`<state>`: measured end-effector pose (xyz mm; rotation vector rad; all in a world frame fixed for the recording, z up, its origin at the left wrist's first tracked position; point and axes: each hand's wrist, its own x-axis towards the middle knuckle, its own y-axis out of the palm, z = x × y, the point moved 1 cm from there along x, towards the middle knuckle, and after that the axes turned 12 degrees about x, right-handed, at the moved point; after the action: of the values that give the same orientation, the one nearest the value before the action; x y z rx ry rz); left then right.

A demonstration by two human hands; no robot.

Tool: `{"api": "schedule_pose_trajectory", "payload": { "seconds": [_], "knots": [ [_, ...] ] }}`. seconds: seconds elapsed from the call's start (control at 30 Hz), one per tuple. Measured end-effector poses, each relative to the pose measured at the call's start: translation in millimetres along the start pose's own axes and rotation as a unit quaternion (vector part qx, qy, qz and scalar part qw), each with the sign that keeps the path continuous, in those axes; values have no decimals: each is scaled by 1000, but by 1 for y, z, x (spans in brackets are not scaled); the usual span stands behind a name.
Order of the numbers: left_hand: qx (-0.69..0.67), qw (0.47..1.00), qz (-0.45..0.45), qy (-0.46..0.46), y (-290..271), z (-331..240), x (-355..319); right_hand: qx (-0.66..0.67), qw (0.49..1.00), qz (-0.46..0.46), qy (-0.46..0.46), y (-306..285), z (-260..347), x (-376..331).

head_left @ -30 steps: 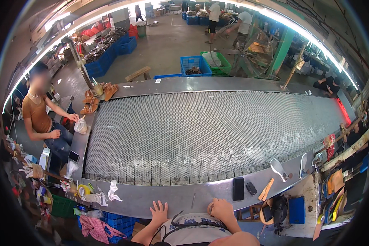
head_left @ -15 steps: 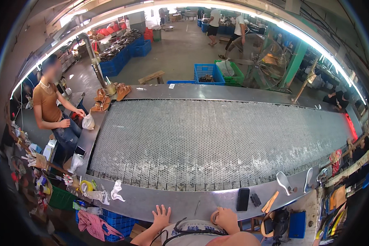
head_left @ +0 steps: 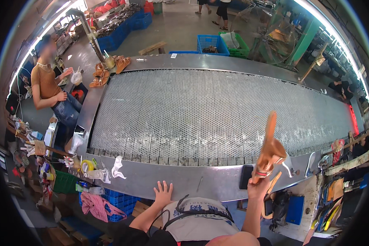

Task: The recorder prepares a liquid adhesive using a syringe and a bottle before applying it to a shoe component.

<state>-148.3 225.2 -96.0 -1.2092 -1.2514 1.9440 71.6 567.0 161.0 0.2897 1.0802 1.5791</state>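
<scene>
- left hand is laid flat, fingers spread, nothing held, on the steel tabletop edge
- tan sandal is gripped by the closed right hand, raised upright over the mesh belt
- more sandals are piled at the far-left corner

Metal mesh conveyor table spans frame centre. On its steel rim: tan sandals upper left; white rag, yellow tape roll lower left; dark phone lower right.
</scene>
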Motion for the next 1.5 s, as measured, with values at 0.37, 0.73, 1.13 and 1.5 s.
{"api": "schedule_pose_trajectory", "payload": {
  "seconds": [0.37,0.73,1.13,1.5],
  "knots": [
    [-42,999,5,3,6,5,-9,39,999,-11,-29,10,-7,-14],
    [-37,997,-63,-5,43,18,5,-763,628,125,-89,-22,-25,-22],
    [274,930,-243,3,91,7,26,-812,563,154,4,-83,-45,-62],
    [60,998,-26,16,71,16,27,-788,584,191,-30,-85,-36,-74]
  ]
}}
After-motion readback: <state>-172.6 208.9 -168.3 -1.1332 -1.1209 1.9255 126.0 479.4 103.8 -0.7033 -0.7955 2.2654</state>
